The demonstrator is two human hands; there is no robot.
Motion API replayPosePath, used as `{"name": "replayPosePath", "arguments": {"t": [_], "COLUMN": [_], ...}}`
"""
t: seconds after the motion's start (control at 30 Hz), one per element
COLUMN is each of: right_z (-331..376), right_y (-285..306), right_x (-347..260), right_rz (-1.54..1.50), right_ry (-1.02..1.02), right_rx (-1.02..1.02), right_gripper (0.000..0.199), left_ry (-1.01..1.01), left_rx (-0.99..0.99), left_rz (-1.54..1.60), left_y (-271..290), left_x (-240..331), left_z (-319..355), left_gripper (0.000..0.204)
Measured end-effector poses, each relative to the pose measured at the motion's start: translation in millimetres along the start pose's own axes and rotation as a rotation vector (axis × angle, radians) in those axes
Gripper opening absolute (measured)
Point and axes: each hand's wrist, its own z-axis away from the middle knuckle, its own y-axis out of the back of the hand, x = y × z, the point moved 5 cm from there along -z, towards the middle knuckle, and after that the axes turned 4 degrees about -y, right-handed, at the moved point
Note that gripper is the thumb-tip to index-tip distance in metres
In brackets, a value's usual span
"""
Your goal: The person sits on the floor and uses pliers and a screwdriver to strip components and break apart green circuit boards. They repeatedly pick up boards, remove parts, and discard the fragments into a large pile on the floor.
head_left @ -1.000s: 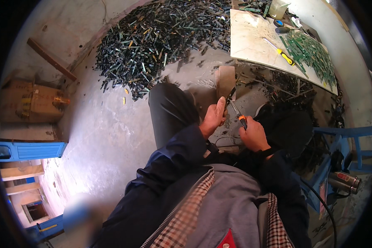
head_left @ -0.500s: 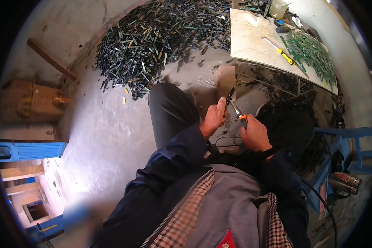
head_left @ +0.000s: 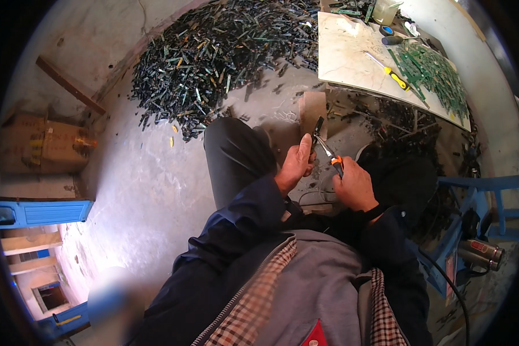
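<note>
My left hand (head_left: 296, 164) is closed, thumb pointing up, on a small narrow black strip (head_left: 318, 125) that sticks up past the thumb tip. My right hand (head_left: 356, 185) grips orange-and-black-handled pliers (head_left: 335, 163), their metal nose pointing up and left. That nose meets the strip just beside my left thumb; exactly how it bears on the strip is too small to tell. Below both hands, between my knees, dark bits lie on the floor near a brown flat board (head_left: 312, 108).
A big heap of dark strips (head_left: 213, 63) covers the floor ahead. To the right, a pale board (head_left: 352, 57) carries a yellow-black screwdriver (head_left: 396, 78) and a pile of green strips (head_left: 435, 75). A blue stool (head_left: 481, 185) and a steel flask (head_left: 480, 255) stand at my right, cardboard boxes (head_left: 46, 144) at far left.
The strip and the pliers' nose have shifted slightly left and tilted a little, staying together. Both hands keep their grip; the whole view has moved slightly.
</note>
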Motion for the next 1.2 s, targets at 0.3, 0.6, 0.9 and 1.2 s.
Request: {"name": "replayPosePath", "arguments": {"t": [0.3, 0.6, 0.9, 1.2], "right_z": [3, 4, -25, -5], "right_y": [-10, -15, 1, -14], "right_x": [-7, -8, 9, -2], "right_rz": [-0.377, -0.708, 0.087, -0.409], "right_ry": [-0.077, -0.177, 0.096, -0.105], "right_rx": [-0.116, -0.366, 0.055, -0.218], "right_gripper": [0.018, 0.028, 0.022, 0.026], "left_ry": [0.007, 0.017, 0.064, -0.109], "left_rx": [-0.088, -0.045, 0.091, -0.167], "left_rz": [0.274, 0.274, 0.181, 0.218], "left_y": [-9, 9, 19, -10], "left_x": [12, 2, -15, 38], "left_z": [-3, -7, -15, 8], "left_gripper": [0.050, 0.054, 0.054, 0.057]}}
